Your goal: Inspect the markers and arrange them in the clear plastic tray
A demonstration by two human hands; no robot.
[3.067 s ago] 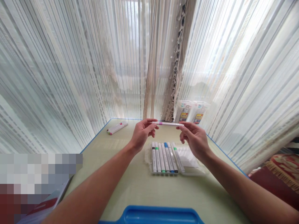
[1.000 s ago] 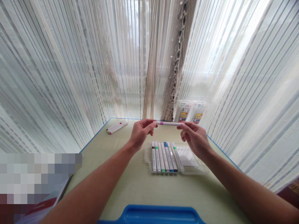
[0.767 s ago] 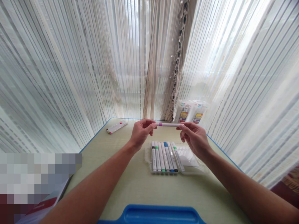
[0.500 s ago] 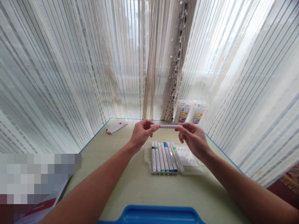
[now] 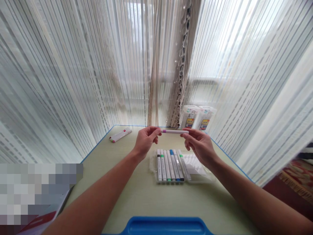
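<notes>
A white marker (image 5: pixel 172 131) with a purple band is held level above the table, one end in each hand. My left hand (image 5: pixel 146 138) pinches the end near the purple band. Thumb and fingers of my right hand (image 5: pixel 199 142) close on the other end. Below them lies an open clear plastic case (image 5: pixel 158 182) with several white markers (image 5: pixel 170 166) side by side, their bands and ends black, green and blue. The case's lid (image 5: pixel 195 164) spreads to the right, partly behind my right hand.
A few more markers (image 5: pixel 120 134) lie together at the table's back left. Two clear boxes with labels (image 5: pixel 197 118) stand at the back right. The pale green table (image 5: pixel 137 202) has a blue edge and a blue tray (image 5: pixel 168 225) in front. String curtains (image 5: pixel 73 65) hang behind.
My left fingers have shifted toward the marker's end, so its purple band shows more fully. The whole view has moved slightly; the markers in the case look the same.
</notes>
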